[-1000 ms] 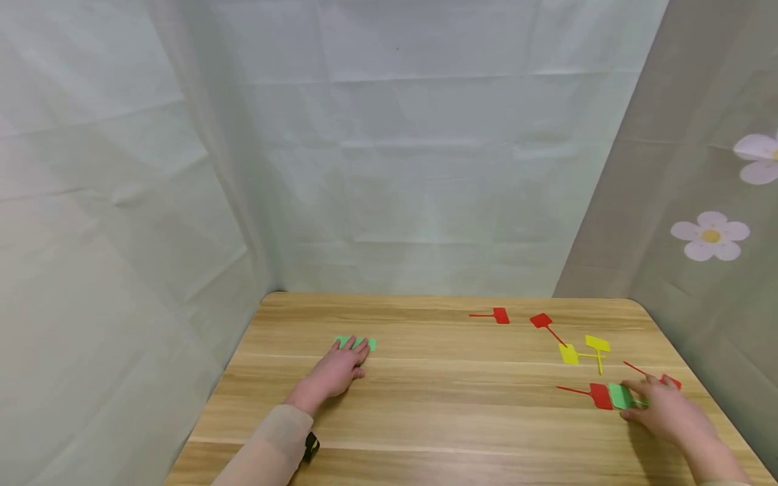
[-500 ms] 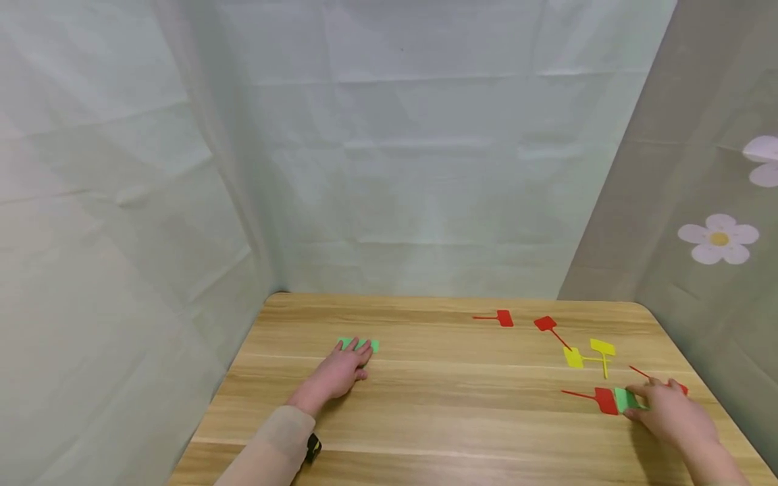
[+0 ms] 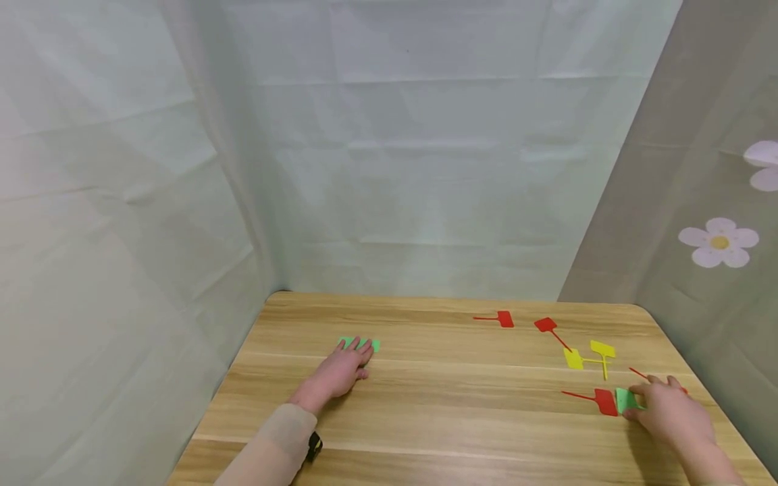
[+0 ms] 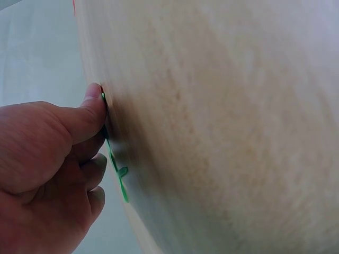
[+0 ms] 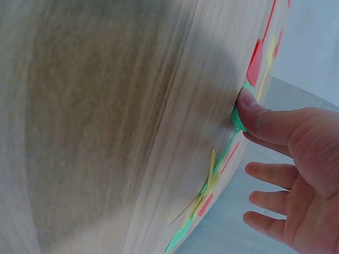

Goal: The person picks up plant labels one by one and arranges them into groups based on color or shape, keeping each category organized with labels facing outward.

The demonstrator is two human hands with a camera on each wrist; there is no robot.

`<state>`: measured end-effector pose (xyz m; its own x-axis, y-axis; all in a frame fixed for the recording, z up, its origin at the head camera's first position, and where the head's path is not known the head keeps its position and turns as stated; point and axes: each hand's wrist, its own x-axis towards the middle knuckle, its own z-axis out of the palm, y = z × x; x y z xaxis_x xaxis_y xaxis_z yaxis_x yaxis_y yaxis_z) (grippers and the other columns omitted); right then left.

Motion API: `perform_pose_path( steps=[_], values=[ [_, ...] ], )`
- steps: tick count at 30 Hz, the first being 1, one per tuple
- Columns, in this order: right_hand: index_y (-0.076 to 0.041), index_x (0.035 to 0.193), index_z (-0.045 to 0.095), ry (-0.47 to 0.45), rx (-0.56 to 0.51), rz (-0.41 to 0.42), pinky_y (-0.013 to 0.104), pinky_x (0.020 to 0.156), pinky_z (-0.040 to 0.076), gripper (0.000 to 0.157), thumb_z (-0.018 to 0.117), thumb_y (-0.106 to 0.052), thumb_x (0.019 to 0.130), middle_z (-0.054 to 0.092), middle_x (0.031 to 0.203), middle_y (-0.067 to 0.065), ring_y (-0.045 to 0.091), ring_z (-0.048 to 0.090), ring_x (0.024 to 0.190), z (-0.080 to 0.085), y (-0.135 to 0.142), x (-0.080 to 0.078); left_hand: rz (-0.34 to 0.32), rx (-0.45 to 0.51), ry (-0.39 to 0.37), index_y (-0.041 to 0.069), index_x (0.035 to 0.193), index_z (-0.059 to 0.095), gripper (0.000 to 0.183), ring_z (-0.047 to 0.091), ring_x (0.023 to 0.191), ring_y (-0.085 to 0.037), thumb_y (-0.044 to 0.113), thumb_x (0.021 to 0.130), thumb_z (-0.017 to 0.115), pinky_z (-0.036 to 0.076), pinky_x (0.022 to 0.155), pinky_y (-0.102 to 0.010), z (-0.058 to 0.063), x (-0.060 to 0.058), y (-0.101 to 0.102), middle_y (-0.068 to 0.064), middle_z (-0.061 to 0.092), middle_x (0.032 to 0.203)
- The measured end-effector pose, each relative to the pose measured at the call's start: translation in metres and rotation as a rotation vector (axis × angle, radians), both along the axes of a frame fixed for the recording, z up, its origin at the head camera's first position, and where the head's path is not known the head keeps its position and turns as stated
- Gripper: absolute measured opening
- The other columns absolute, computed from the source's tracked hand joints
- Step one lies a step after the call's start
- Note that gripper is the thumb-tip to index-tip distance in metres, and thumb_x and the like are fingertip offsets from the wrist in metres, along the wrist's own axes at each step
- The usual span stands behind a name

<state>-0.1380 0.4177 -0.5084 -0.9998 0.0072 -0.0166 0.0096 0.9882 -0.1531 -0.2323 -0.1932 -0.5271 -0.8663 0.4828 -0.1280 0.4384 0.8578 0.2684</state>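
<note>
On the left of the table, my left hand (image 3: pixel 340 371) rests with its fingers spread over green flat tags (image 3: pixel 375 345). In the left wrist view, the left thumb (image 4: pixel 92 108) lies at the edge of a green tag. Over at the right, my right hand (image 3: pixel 675 412) pinches a green tag with a thin tail (image 3: pixel 625 400) between thumb and forefinger, close beside a red tag (image 3: pixel 606 402). The right wrist view shows the thumb (image 5: pixel 257 114) on that green tag and the other fingers extended off it. Another red tag is mostly hidden behind the right hand.
Two yellow tags (image 3: pixel 603 348) lie with tails crossing beyond the right hand. Farther back are two red tags (image 3: pixel 505 318). More green and yellow tags (image 5: pixel 183 233) show low in the right wrist view. Pale cloth walls (image 3: pixel 395 169) enclose the wooden table (image 3: pixel 437 418).
The head view has shifted slightly. My right hand now covers more of the red tag behind it and some more of the green tag. The left hand stays on its green tags.
</note>
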Motion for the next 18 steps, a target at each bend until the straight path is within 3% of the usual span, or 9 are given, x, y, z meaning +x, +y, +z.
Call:
perform_pose_path(
  steps=[6, 18],
  values=[
    [0.003, 0.111, 0.077, 0.023, 0.011, 0.006, 0.081, 0.086, 0.047, 0.057, 0.096, -0.035, 0.073, 0.061, 0.13, 0.041, 0.073, 0.041, 0.123, -0.0011, 0.0009, -0.0008, 0.002, 0.012, -0.013, -0.003, 0.158, 0.048, 0.061, 0.031, 0.158, -0.042, 0.017, 0.104, 0.069, 0.02, 0.13, -0.058, 0.002, 0.0013, 0.0007, -0.019, 0.042, 0.167],
    [-0.004, 0.101, 0.08, 0.049, 0.001, 0.032, 0.081, 0.088, 0.046, 0.035, 0.093, -0.026, 0.077, 0.061, 0.128, 0.044, 0.076, 0.042, 0.124, 0.0003, 0.0034, -0.0063, 0.007, 0.017, -0.013, -0.003, 0.158, 0.049, 0.06, 0.031, 0.157, -0.042, 0.016, 0.104, 0.069, 0.02, 0.13, -0.058, 0.0026, 0.0015, 0.0013, -0.019, 0.042, 0.166]
  ],
)
